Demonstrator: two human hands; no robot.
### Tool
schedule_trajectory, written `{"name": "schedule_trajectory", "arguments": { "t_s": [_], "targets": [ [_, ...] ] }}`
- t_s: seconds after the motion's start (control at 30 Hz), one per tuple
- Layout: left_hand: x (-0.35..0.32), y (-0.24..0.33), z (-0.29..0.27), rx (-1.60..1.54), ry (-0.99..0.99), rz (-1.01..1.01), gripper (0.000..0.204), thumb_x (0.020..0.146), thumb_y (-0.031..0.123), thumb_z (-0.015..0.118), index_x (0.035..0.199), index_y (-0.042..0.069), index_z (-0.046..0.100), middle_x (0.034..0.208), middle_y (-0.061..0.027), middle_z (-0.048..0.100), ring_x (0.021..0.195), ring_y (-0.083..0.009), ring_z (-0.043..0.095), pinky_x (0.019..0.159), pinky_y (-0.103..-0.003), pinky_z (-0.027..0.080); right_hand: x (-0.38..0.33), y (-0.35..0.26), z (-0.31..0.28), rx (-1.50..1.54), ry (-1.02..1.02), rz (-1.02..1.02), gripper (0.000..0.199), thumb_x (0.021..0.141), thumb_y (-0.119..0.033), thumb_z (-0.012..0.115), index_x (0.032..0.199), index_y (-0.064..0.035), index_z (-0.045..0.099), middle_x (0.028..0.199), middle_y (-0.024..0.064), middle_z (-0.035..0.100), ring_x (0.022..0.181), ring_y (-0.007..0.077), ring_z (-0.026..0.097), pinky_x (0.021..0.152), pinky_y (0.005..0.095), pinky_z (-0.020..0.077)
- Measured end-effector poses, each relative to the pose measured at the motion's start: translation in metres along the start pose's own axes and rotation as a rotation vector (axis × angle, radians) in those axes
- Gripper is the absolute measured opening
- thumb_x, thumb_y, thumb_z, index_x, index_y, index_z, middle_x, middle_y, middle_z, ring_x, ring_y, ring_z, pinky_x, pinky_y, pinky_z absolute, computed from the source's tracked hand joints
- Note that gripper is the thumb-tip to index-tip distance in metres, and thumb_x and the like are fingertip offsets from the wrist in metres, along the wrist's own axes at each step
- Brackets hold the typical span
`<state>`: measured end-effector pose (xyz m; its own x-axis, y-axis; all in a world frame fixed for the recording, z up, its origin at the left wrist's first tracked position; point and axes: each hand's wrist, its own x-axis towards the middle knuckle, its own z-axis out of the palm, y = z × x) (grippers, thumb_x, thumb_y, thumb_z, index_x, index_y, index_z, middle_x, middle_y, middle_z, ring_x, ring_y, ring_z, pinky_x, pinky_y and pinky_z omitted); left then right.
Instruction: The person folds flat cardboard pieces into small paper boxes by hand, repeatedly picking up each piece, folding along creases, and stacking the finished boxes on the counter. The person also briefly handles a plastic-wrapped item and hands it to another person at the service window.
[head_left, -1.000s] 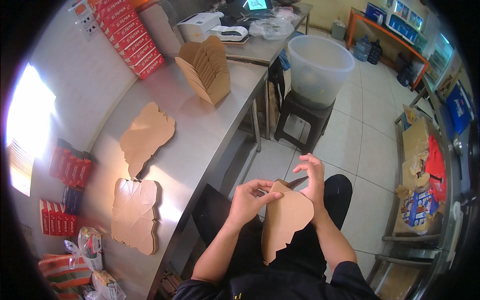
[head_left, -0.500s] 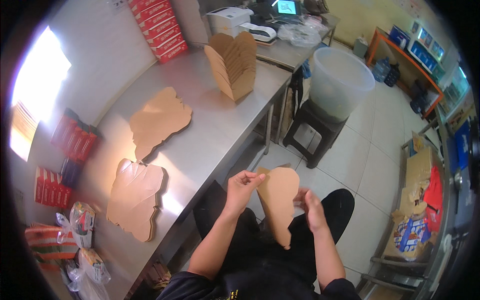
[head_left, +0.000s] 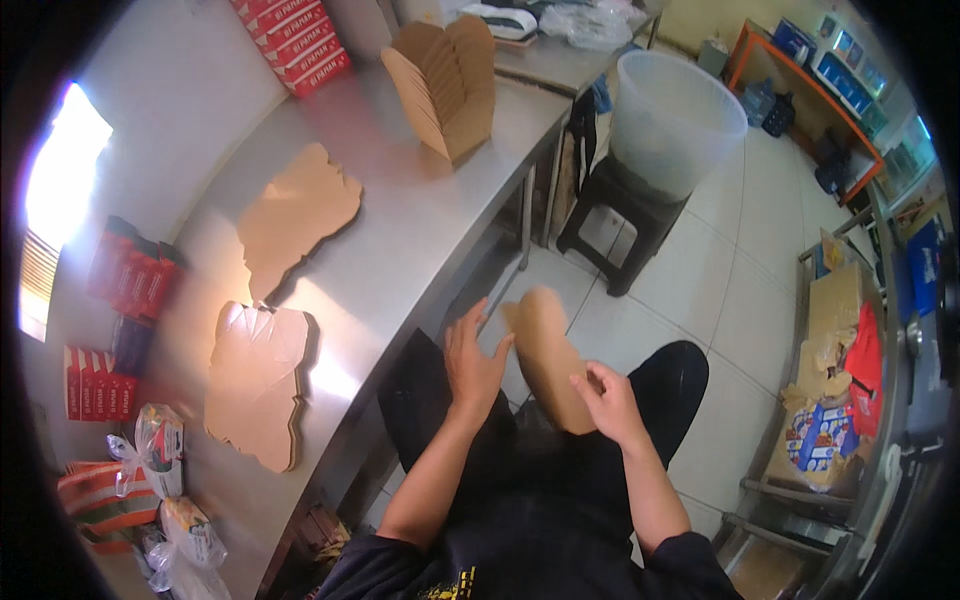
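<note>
Over lap, off near edge of steel tabletop (head_left: 400, 250): brown cardboard blank (head_left: 550, 365) held between both hands. Left hand (head_left: 478, 360) presses open palm and fingers on blank's left side; right hand (head_left: 607, 400) pinches its lower right edge, grip closed on card. Advice: fold along scored lines, keep thumbs at crease, support panel from behind. Flat blanks (head_left: 255, 385) wait near left edge of tabletop; folded boxes (head_left: 450, 85) stand at far end.
</note>
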<state>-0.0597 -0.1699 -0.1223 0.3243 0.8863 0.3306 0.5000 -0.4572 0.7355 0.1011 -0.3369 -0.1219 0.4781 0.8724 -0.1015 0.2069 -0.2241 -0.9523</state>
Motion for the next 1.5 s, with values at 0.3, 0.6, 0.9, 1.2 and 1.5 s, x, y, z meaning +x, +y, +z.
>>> {"name": "schedule_trajectory", "arguments": {
  "t_s": [0.3, 0.6, 0.9, 1.2, 1.5],
  "targets": [
    [-0.029, -0.002, 0.008, -0.299, -0.585, 0.285, 0.04, 0.085, 0.014, 0.084, 0.123, 0.005, 0.075, 0.117, -0.0128, 0.072, 0.11, -0.0339, 0.065, 0.096, -0.042, 0.052, 0.016, -0.019, -0.01, -0.233, -0.187, -0.186, 0.032, 0.093, -0.016, 0.078, 0.117, 0.003, 0.067, 0.096, 0.0164, 0.071, 0.085, 0.026, 0.07, 0.076, 0.0346, 0.0547],
    [-0.018, -0.037, 0.015, -0.901, -0.317, -0.681, 0.029, 0.09, 0.015, 0.084, 0.116, 0.006, 0.075, 0.091, -0.0029, 0.07, 0.089, -0.0092, 0.061, 0.073, -0.028, 0.048, 0.01, -0.008, 0.009, 0.044, 0.094, 0.07, 0.036, 0.09, -0.018, 0.084, 0.113, -0.0004, 0.063, 0.09, 0.0109, 0.076, 0.085, 0.0147, 0.072, 0.078, 0.0317, 0.0551],
    [-0.024, -0.002, 0.002, -0.147, -0.081, 0.089, 0.05, 0.083, 0.011, 0.086, 0.129, 0.007, 0.066, 0.101, -0.0081, 0.07, 0.097, -0.0276, 0.065, 0.088, -0.038, 0.051, 0.004, 0.001, 0.001, -0.049, 0.009, 0.082, 0.023, 0.094, -0.018, 0.079, 0.102, 0.0029, 0.074, 0.087, 0.0095, 0.074, 0.08, 0.0123, 0.068, 0.072, 0.0323, 0.0523],
    [-0.032, 0.013, 0.003, -0.341, -0.461, 0.049, 0.02, 0.088, 0.008, 0.081, 0.107, 0.002, 0.078, 0.097, -0.0117, 0.074, 0.086, -0.0248, 0.07, 0.08, -0.032, 0.055, 0.012, -0.03, 0.004, -0.029, 0.134, -0.133, 0.033, 0.089, -0.014, 0.082, 0.113, 0.0007, 0.063, 0.097, 0.0151, 0.073, 0.082, 0.026, 0.07, 0.078, 0.0348, 0.0548],
    [-0.015, -0.029, 0.009, -1.156, -0.138, -0.8, 0.037, 0.096, 0.009, 0.078, 0.129, 0.0, 0.064, 0.09, -0.0024, 0.07, 0.082, -0.0096, 0.062, 0.073, -0.024, 0.046, -0.002, 0.014, -0.002, 0.333, -0.156, 0.154, 0.029, 0.091, -0.017, 0.084, 0.107, 0.0017, 0.07, 0.099, 0.0099, 0.074, 0.091, 0.0134, 0.07, 0.084, 0.0291, 0.0536]
  ]
}}
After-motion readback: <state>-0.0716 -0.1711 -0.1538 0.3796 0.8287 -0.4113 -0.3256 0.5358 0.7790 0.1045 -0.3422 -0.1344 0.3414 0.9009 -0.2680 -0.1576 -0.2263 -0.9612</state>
